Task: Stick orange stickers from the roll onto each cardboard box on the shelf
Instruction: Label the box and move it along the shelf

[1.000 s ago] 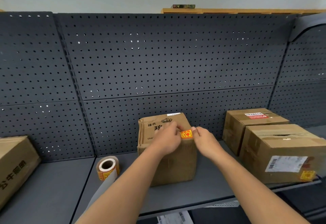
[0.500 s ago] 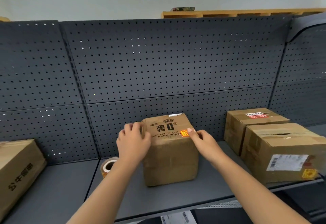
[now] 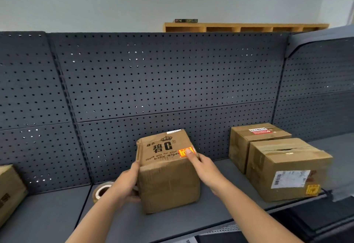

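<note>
Nearest, both forearms reach in to the mid box (image 3: 168, 183) on the shelf (image 3: 57, 216). Left grip (image 3: 125, 183) lies palm-on against the box's left face, thumb up the front-left edge, fingers not clamped: bracing, not lifting. Right grip (image 3: 205, 168) is at the box's top-right corner, fingers straight and holding nothing, w/ forefinger tip (image 3: 188, 151) pressing the orange sticker (image 3: 182, 153) onto the top face. Sticker looks seated, so this box is approx. done.

Next is prob. a fresh sticker. The roll (image 3: 101, 191) sits just left of the box, right behind the left grip and partly hidden by it, core opening tipped toward the camera. Left grip is much nearer; the right would have to cross the box.

Right of the box, the near carton (image 3: 287, 168) already has an orange tag (image 3: 312, 189) low on its front. The rear carton (image 3: 254, 141) shows none, nor does the far-left carton (image 3: 9, 191).
</note>
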`<control>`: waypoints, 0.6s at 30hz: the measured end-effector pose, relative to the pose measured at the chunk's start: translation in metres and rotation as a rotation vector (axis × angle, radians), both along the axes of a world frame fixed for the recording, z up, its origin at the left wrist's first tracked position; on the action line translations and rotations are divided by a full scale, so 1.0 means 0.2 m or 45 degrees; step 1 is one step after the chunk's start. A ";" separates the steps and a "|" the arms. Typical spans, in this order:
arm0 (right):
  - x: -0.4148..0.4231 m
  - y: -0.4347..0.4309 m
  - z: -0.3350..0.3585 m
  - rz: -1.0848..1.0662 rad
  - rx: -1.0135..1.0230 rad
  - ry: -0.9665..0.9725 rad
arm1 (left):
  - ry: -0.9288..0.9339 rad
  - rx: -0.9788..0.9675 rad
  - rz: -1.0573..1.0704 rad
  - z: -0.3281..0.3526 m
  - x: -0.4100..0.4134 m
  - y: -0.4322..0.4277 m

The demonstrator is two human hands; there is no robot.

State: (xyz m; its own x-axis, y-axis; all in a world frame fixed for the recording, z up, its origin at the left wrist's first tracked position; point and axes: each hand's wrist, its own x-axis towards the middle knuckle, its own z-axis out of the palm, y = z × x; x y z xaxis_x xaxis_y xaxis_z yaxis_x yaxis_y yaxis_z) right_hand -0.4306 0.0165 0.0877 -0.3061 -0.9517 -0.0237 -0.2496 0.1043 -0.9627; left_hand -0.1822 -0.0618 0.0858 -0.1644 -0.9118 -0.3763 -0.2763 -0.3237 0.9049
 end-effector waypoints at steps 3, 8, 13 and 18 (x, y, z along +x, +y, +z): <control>0.01 0.01 0.00 -0.037 -0.028 0.048 | 0.021 -0.002 0.003 -0.01 -0.01 0.02; 0.03 0.04 0.12 -0.152 -0.206 0.347 | 0.240 0.086 -0.007 -0.05 -0.03 0.07; 0.15 0.03 0.23 -0.269 -0.283 0.965 | 0.426 0.252 0.103 -0.18 -0.07 0.11; 0.33 0.02 0.26 -0.125 -0.306 1.268 | 0.350 0.189 0.234 -0.34 0.01 0.04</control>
